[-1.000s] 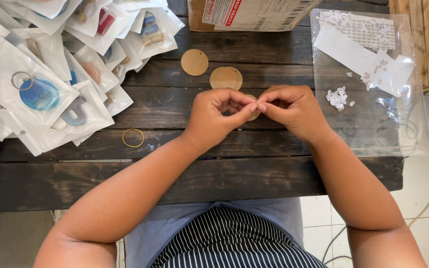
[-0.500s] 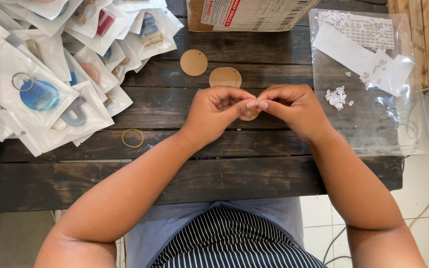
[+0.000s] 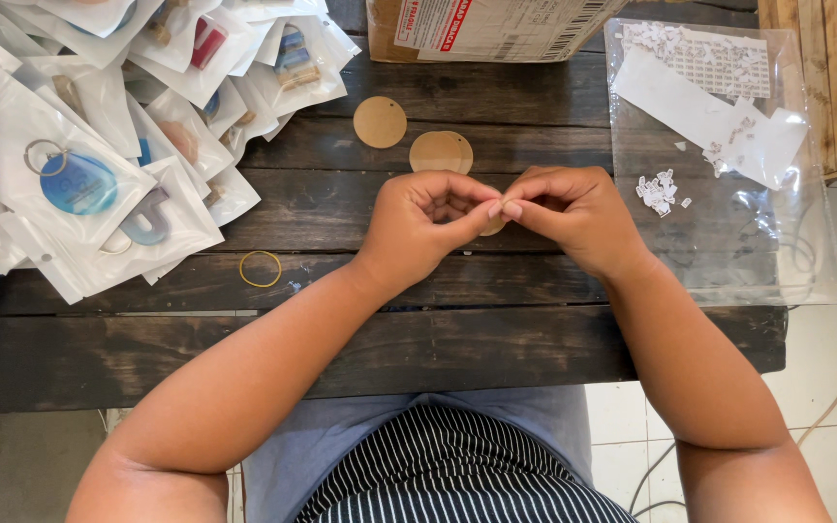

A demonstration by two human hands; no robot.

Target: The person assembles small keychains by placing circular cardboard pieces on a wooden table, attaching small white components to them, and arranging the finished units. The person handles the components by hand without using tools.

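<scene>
Left hand (image 3: 423, 225) and right hand (image 3: 573, 215) together pinch a round wooden disc (image 3: 493, 227), grips narrow, above the table (image 3: 360, 281).

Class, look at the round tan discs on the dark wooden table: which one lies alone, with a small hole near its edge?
The single round tan disc, farther from the hands. The other discs overlap as a pair.

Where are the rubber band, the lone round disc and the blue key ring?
Rubber band (image 3: 260, 268), head view, on its yellow loop.
Round disc (image 3: 380, 122), head view, its middle.
Blue key ring (image 3: 78, 182), head view, its blue tag.
</scene>
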